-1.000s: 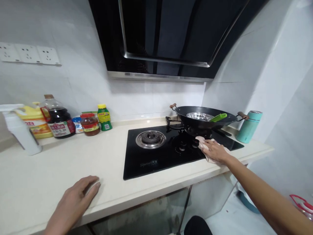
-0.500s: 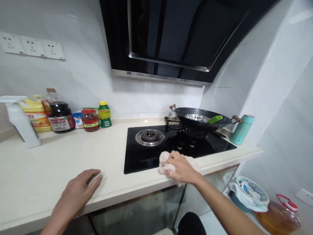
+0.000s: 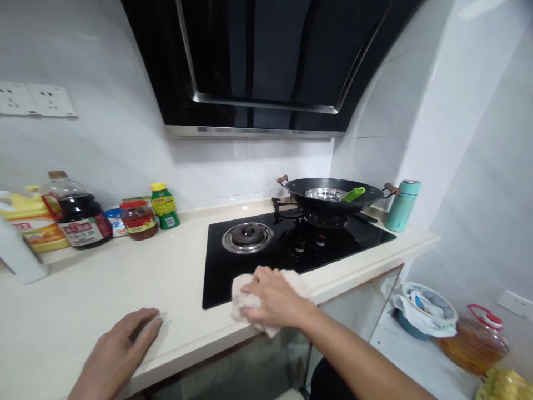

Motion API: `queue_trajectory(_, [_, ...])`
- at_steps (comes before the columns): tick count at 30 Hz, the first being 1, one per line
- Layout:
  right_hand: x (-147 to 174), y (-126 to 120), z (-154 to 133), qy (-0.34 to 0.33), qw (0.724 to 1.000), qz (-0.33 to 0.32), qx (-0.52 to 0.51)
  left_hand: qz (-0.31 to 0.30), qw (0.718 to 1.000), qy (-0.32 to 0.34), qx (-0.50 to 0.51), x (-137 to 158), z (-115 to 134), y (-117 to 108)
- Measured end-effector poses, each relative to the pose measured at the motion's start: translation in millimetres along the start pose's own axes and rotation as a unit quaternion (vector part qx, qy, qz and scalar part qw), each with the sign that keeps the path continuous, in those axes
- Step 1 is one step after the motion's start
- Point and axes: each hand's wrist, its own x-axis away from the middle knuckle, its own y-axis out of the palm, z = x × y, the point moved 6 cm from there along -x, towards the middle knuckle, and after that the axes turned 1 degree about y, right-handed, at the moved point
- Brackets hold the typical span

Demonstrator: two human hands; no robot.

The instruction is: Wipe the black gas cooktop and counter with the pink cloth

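Note:
My right hand (image 3: pixel 270 297) grips a pale cloth (image 3: pixel 245 294) and presses it on the front edge of the black gas hob (image 3: pixel 219 278), where the glass meets the countertop. Part of the cloth hangs over the counter's front edge. My left hand (image 3: pixel 119 350) rests on the cream countertop (image 3: pixel 175 266) to the left of the hob, fingers loosely bent and apart, holding nothing. Behind the cloth are the bare left burner (image 3: pixel 249 236) and two control knobs (image 3: pixel 300 243).
A black wok (image 3: pixel 333 203) holding a steel dish (image 3: pixel 325 193) and a green-handled utensil (image 3: pixel 353 194) sits on the right burner. Beside it stands a turquoise flask (image 3: pixel 402 205). Sauce bottles (image 3: pixel 81 214) line the wall at left. The range hood (image 3: pixel 266 66) overhangs; a bin (image 3: pixel 428 311) stands below right.
My right hand has slid the cloth leftward along the hob's front edge. My left hand stays on the countertop. The view has turned slightly to the right.

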Motion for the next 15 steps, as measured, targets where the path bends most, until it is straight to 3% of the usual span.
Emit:
queue_trajectory(5, [47, -41, 113, 0.189, 0.977, 0.040, 0.094, -0.002, 0.998, -0.049, 0.034, 0, -1, -2])
queue_trajectory(9, [113, -85, 207, 0.349, 0.921, 0.079, 0.153, -0.009, 0.997, -0.060, 0.040, -1, 1, -2])
queue_trajectory(12, [173, -112, 255, 0.417, 0.888, 0.073, 0.181, -0.006, 0.997, -0.066, 0.038, -3, 2, -3])
queue_trajectory(15, [231, -133, 282, 0.476, 0.854, 0.060, 0.203, -0.014, 0.998, -0.055, 0.032, -5, 1, -1])
